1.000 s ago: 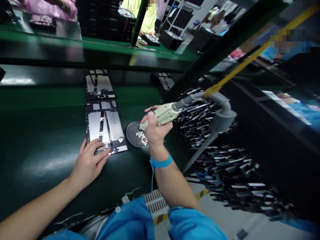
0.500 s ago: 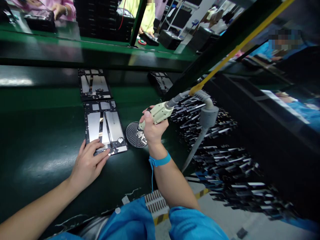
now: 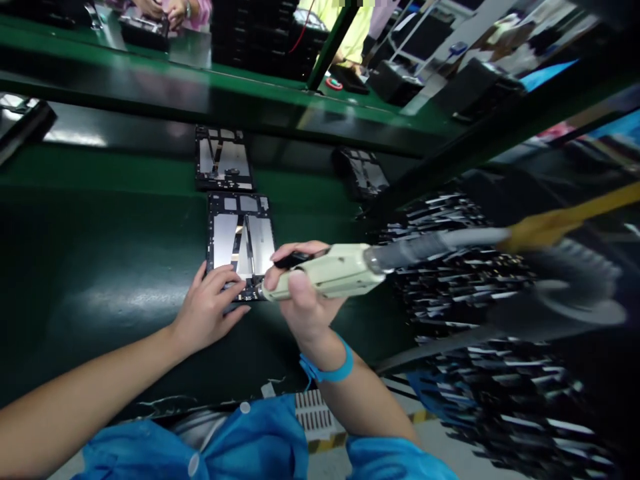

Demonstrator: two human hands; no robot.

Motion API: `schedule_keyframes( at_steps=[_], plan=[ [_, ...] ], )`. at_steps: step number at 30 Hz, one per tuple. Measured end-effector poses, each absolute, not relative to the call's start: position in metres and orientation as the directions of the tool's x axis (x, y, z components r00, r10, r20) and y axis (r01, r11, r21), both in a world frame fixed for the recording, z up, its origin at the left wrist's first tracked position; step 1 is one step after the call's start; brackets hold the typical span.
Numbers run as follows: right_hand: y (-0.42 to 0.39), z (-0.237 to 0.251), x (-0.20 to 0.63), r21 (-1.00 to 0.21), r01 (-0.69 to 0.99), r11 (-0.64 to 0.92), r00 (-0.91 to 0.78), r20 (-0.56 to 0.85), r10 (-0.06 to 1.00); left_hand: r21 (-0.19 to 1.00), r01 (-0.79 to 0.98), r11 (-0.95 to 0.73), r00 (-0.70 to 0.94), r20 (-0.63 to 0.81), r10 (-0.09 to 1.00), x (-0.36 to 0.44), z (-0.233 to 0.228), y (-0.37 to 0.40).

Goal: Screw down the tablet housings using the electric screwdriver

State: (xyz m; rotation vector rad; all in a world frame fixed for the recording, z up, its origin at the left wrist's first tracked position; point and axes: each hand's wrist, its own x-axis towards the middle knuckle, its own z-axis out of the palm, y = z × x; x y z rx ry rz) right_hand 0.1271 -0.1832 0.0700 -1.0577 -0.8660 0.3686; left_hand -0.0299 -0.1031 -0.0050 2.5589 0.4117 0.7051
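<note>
A: Right hand point(image 3: 305, 300), grip first?

B: Fingers wrapped tight round a cream electric screwdriver point(image 3: 330, 272), thumb along the near side, forefinger over a black switch on top. Tool lies nearly level, its tip pointing left at the near right corner of a tablet frame point(image 3: 241, 239). Cannot tell whether the tip touches.

A: Left hand point(image 3: 213, 308)?

B: Palm down, fingers spread loosely and pressing flat on the frame's near edge. Nothing pinched.

A: Where is the frame?

B: Flat on the dark green table point(image 3: 100, 267), straight ahead, back open, silver plates showing. The two hands sit just beside each other at its near end.

A: Further out?

B: A grey hose point(image 3: 440, 243) runs right from the tool's rear, meeting a yellow cord point(image 3: 560, 223); blurred there. Blue wristband point(image 3: 330, 367) on the right wrist. A second open frame point(image 3: 223, 159) lies just beyond the first, a third point(image 3: 365, 172) off to the right. Dark stacked parts point(image 3: 465, 280) fill the right side. Across the far bench, another person's hands point(image 3: 167, 10) work on a dark tray.
</note>
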Motion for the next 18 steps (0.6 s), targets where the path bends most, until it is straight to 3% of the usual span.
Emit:
schedule_keyframes(
  at_steps=[3, 18],
  plan=[
    [-0.181, 0.059, 0.116, -0.893, 0.123, 0.433, 0.569, 0.421, 0.707, 0.506, 0.16, -0.847, 0.834, 0.39, 0.391, -0.029, -0.004, -0.103],
    [-0.184, 0.046, 0.112, -0.889, 0.182, 0.421, 0.505, 0.452, 0.736, 0.506, 0.178, -0.844, 0.83, 0.383, 0.405, -0.029, -0.007, -0.104]
  ],
)
